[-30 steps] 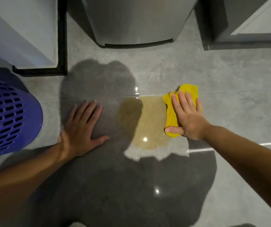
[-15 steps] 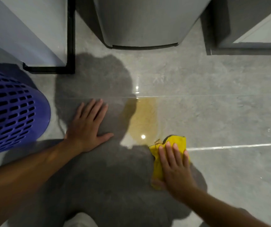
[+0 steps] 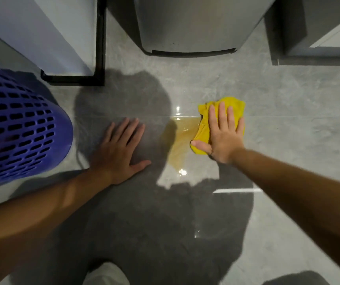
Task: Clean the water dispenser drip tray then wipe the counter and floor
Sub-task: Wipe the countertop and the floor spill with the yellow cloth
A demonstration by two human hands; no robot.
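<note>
A glossy grey tiled floor [image 3: 288,140] fills the view, crossed by one grout line that runs left to right under both hands. At the far left stands one purple slotted plastic basket [image 3: 17,136], its rim near the left forearm but apart from it. Behind it is one white cabinet [image 3: 48,33] edged by a black plinth [image 3: 100,48], then the grey base of the water dispenser [image 3: 193,25], and one more cabinet corner [image 3: 313,38] at the far right. Two hands are down. The left hand [image 3: 119,153] lies flat, fingers spread, palm on bare tile, holding nothing. Between the hands sits one amber puddle [image 3: 182,140], its right edge touching the one yellow cloth [image 3: 222,112]. The right hand [image 3: 224,136] presses flat on that cloth, fingers straight, thumb hooked round its near edge. Open tile lies to the right of the cloth and toward the dispenser.
</note>
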